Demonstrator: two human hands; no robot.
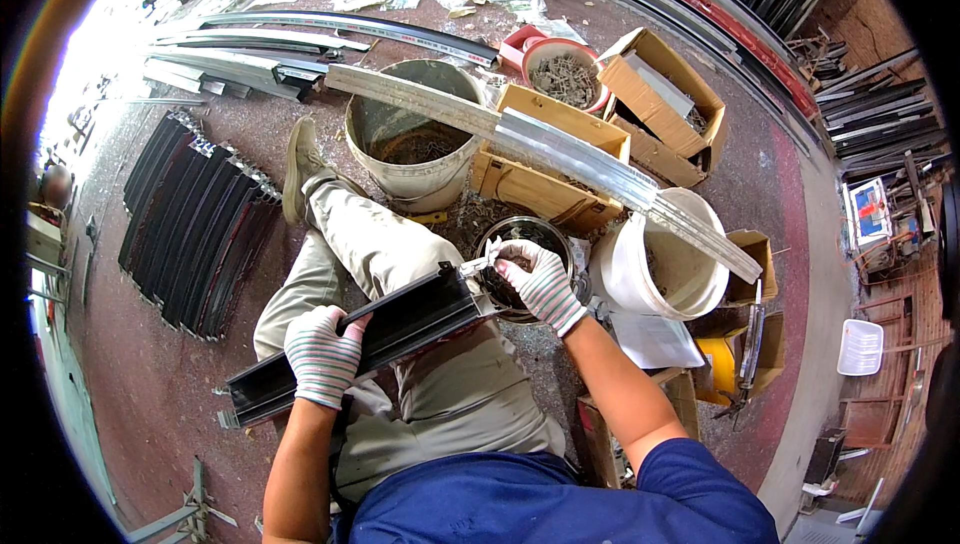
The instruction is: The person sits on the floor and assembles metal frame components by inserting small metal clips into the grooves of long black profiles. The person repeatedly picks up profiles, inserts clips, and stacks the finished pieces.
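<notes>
Across my lap lies a black metal channel profile (405, 336), tilted up toward the right. My left hand (325, 354), in a striped work glove, grips its long side near the lower left end. At the upper right end, my gloved right hand (535, 282) pinches a small pale metal fitting (478, 265) next to the profile's end. The fingers partly hide the fitting, so its exact shape does not show. Just behind my right hand stands a round metal tin (555, 234) with dark small parts inside.
A long silver rail (580, 164) rests across a large grey bucket (365, 134), a wooden box (545, 194) and a white bucket (615, 264). Several black profiles (195, 229) lie stacked at left. Cardboard boxes (655, 89) and a tub of fasteners (565, 79) stand behind.
</notes>
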